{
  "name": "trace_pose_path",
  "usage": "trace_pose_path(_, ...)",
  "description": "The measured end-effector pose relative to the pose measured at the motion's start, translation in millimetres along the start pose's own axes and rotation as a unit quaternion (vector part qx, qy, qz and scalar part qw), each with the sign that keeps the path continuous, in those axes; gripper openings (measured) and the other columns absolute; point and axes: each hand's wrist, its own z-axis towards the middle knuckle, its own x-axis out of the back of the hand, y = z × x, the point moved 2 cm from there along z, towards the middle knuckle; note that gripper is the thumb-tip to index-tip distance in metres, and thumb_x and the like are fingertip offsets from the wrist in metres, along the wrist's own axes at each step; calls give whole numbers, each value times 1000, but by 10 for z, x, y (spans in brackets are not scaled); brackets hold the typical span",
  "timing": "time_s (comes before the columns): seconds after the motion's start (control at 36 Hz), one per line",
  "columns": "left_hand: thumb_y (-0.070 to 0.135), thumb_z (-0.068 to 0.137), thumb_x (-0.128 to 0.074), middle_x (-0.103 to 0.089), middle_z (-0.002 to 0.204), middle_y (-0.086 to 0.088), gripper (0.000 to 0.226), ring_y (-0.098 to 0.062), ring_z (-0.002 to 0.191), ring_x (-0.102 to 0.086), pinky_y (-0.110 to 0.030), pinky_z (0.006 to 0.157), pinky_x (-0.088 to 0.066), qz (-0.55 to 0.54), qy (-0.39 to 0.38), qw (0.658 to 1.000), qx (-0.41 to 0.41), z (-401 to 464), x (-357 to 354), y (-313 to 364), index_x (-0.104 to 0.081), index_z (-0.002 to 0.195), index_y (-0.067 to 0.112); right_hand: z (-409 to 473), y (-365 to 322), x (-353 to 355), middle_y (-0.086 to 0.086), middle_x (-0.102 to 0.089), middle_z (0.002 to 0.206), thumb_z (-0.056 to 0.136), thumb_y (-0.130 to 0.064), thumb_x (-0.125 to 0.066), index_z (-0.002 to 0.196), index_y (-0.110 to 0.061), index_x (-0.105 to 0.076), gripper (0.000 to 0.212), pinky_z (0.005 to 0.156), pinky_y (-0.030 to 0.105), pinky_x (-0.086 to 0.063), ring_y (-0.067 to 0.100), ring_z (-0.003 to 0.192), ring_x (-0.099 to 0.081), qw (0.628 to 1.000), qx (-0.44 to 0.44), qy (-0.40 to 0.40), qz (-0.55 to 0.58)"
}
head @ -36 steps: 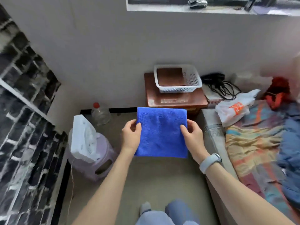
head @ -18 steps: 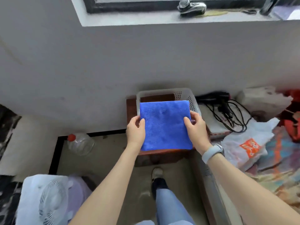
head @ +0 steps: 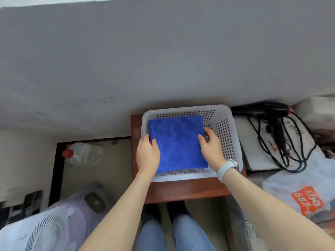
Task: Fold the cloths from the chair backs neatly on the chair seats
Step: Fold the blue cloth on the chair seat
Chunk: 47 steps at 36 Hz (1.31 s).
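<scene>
A folded blue cloth sits as a flat square inside a white perforated basket. The basket stands on a small brown wooden stool or table against the grey wall. My left hand pinches the cloth's left edge, thumb on top. My right hand grips its right edge, thumb on top and fingers curled behind it. Whether the cloth rests on the basket floor or hangs just above it is not visible. No chair back is in view.
A black hair dryer with tangled cord lies right of the basket, and a white plastic bag with an orange label is below it. On the left floor lie a clear bottle with red cap and a white fan on a purple stool.
Both hands carried the folded blue cloth forward from mid-air above the floor and lowered it into the white basket. I have stepped closer to the wall.
</scene>
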Motion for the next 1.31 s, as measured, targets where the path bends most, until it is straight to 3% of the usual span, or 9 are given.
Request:
trace_pose_path(0.08, 15, 91, -49, -45, 132, -8, 42, -29, 116, -44, -40, 88, -41, 105, 55, 993, -30, -31, -13, 56, -42, 132, 10, 29, 63, -2, -1, -57, 117, 93, -17, -48, 119, -18, -50, 27, 93, 39, -50, 15, 107, -56, 999, -32, -24, 3)
trace_pose_path(0.17, 7, 84, -57, -41, 139, -12, 53, -32, 125, -39, -46, 93, -40, 146, 99, 977, -120, -44, -40, 91, -41, 134, 10, -29, 30, 34, 3, -50, 126, 90, -21, -47, 127, -15, -47, 37, 104, 35, -38, 17, 117, -46, 992, 38, 49, -113)
trace_pose_path(0.31, 15, 89, -39, -39, 142, -21, 47, -37, 134, -31, -49, 108, -33, 244, 25, 930, -275, 63, -290, 76, -42, 132, -2, -8, -112, -197, 19, -51, 130, 81, -11, -35, 126, -5, -49, 47, 106, 52, -33, 34, 123, -44, 878, 273, 47, -389)
trace_pose_path(0.42, 27, 91, -25, -32, 146, -21, 55, -34, 138, -20, -46, 114, -23, 281, -6, 927, -250, 205, -453, -34, -33, 137, -3, 195, 97, -412, 20, -35, 145, 89, -30, -32, 139, -13, -35, 53, 110, 52, -19, 36, 136, -29, 833, 242, -27, -498)
trace_pose_path(0.69, 33, 89, -29, -26, 148, -21, 62, -34, 139, -20, -48, 113, -20, 310, 11, 924, -224, 305, -686, -142, -17, 139, -1, 399, 448, -564, 15, -11, 150, 92, -40, -26, 144, -15, -10, 60, 113, 46, -1, 29, 140, -4, 818, 250, -50, -516)
trace_pose_path(0.97, 32, 80, -35, -53, 133, -12, 55, -27, 127, -46, -52, 108, -26, 341, -63, 913, -213, 253, -398, 27, -54, 126, 7, 316, 117, -398, 16, -17, 153, 83, -38, -14, 143, -15, -28, 66, 113, 47, -1, 33, 143, -7, 846, 192, -115, -484)
trace_pose_path(1.14, 25, 94, -36, -28, 150, -2, 46, -17, 140, -20, -40, 115, -10, 203, -34, 965, -165, 50, 250, 22, -35, 139, 16, 40, -466, -431, 11, -50, 134, 90, -23, -33, 124, -10, -54, 41, 109, 49, -26, 31, 131, -37, 861, 215, -94, -451)
trace_pose_path(1.22, 26, 95, -37, -30, 149, 0, 45, -14, 138, -22, -37, 115, -11, 174, 4, 976, -134, -115, 689, -71, -35, 139, 17, -187, -820, -599, 8, -63, 111, 92, -17, -36, 116, -8, -58, 34, 93, 41, -43, 28, 109, -54, 861, 268, -125, -413)
trace_pose_path(1.31, 26, 96, -38, -36, 145, 1, 43, -13, 135, -29, -32, 112, -16, 153, 52, 981, -105, -368, 1203, -275, -38, 137, 17, -537, -1118, -860, 7, -61, 110, 94, -17, -34, 120, -11, -54, 34, 85, 41, -45, 28, 103, -55, 852, 310, -152, -394)
